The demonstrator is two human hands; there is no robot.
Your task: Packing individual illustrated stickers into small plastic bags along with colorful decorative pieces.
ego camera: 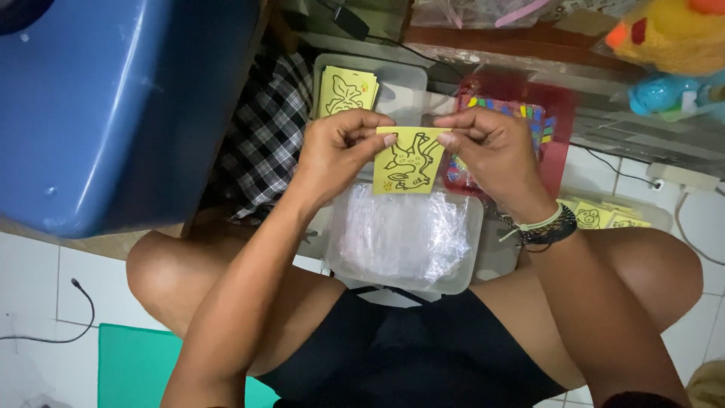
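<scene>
Knees nearest lens. Left hand (340, 147) and right hand (491, 147) pinch yellow card (408, 162) by top corners, above clear tub (453, 283). Best kept taut, level; fingertips clear of drawing.

**White tiled floor, crowded with tubs**

I see a white tiled floor (30, 279) carrying nearly everything. On it sit a clear tub of plastic sleeves (404, 238), a clear tub of yellow cards (393, 83) behind it, and a red tray (555, 143) alongside. A green mat (136, 366) and a black cable (75, 325) lie left.
</scene>
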